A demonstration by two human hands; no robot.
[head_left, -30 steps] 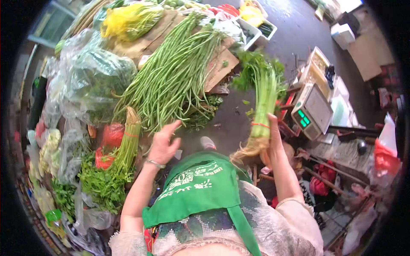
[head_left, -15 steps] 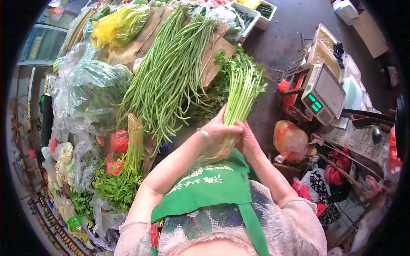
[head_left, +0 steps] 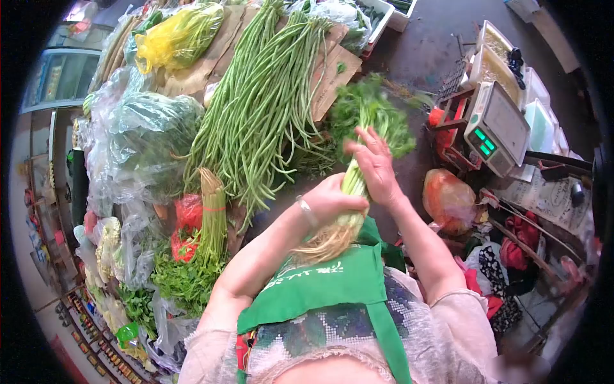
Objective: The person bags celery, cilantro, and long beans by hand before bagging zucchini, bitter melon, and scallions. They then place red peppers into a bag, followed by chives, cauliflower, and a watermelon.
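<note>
A bunch of celery [head_left: 354,181] slants in front of my green apron [head_left: 320,280], with leafy tops pointing away and pale stringy roots [head_left: 332,238] toward me. My left hand [head_left: 336,195] is wrapped round the lower stalks just above the roots. Higher up, my right hand [head_left: 375,168] lies against the stalks below the leaves, its fingers stretched out and partly blurred. The leaves are smeared by motion. Left of my forearm, another bunch of green stalks [head_left: 213,224] stands roots up, with a red band around it.
Long green beans [head_left: 256,109] are heaped on cardboard [head_left: 334,80] ahead. Bagged greens [head_left: 144,128] and a yellow bag [head_left: 179,38] lie to the left. At right stand a digital scale [head_left: 495,131] with lit green digits, white tubs [head_left: 489,73] and an orange-red plastic bag [head_left: 449,200].
My right hand has moved up from the lower stalks toward the leaves, its fingers spreading. The celery's roots have come out over the apron, and its leaves have shifted and blurred.
</note>
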